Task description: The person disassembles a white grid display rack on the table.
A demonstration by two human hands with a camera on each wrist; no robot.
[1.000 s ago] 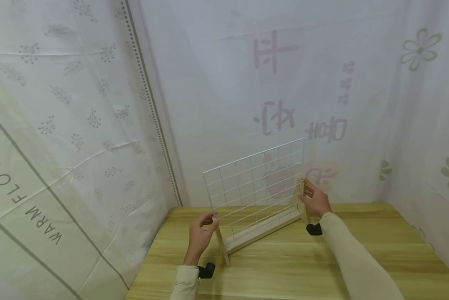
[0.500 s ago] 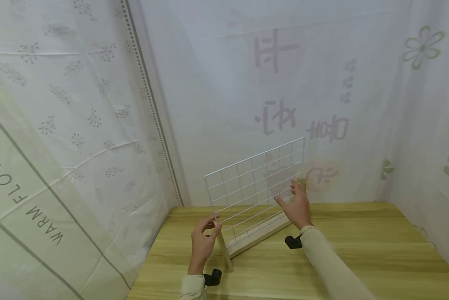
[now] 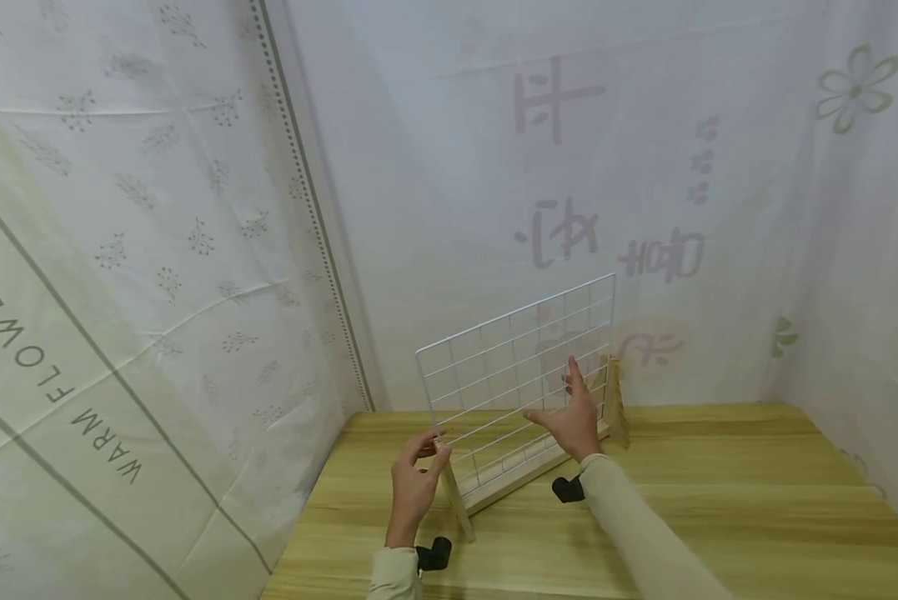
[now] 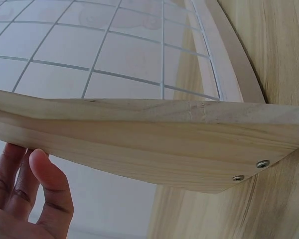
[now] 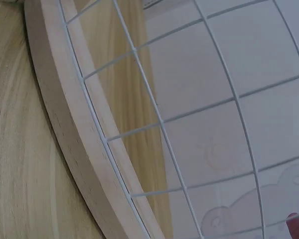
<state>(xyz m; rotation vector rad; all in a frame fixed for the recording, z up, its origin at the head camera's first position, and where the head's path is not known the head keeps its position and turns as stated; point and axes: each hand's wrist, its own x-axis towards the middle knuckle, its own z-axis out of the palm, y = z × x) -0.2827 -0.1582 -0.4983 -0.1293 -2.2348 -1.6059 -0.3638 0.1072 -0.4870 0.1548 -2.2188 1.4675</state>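
Note:
A white wire grid [image 3: 510, 315] stands upright in a wooden stand with a long base bar [image 3: 519, 477]. At its near left end, my left hand [image 3: 416, 483] grips the upper part of the wooden side panel [image 4: 139, 134]; thumb and fingers lie at its edges in the left wrist view. My right hand [image 3: 576, 417] is in front of the grid's right half, thumb and fingers spread, holding nothing. Whether its fingertips touch the wires is unclear. Beyond it stands the right side panel [image 3: 615, 400]. In the right wrist view one fingertip [image 5: 298, 226] shows at the lower right corner.
The stand rests on a wood-grain table [image 3: 689, 500]. A white printed curtain [image 3: 433, 167] hangs behind, with more fabric at both sides. Black camera mounts [image 3: 435, 554] sit at the wrists. Two metal screws [image 4: 262, 164] show low on the left side panel.
My right hand has let go of the right side panel and moved left in front of the grid, its fingers spreading. The left hand keeps its hold on the left panel.

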